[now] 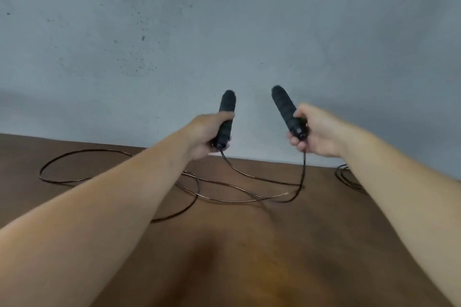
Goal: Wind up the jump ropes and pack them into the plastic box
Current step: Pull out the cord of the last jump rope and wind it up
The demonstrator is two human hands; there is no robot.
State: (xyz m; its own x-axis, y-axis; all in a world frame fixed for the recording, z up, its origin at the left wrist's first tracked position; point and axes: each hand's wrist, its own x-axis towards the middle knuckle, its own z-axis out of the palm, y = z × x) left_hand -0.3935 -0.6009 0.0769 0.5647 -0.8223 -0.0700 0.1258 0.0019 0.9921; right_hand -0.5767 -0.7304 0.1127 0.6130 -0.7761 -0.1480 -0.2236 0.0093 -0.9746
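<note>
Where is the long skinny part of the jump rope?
In the head view, the cord sprawls in loose loops on the brown table, mostly left of centre, its ends rising to the handles held by the left hand and right hand.

- I see a brown counter (249,244) filling the lower half of the frame, its far edge meeting a grey wall.
- A thin dark rope (119,152) lies on it in loose, crossing loops from the left of the frame to the centre.
- At the right edge of the frame I make out a second rope (345,177), a small bundle of dark loops partly hidden behind an arm.
</note>
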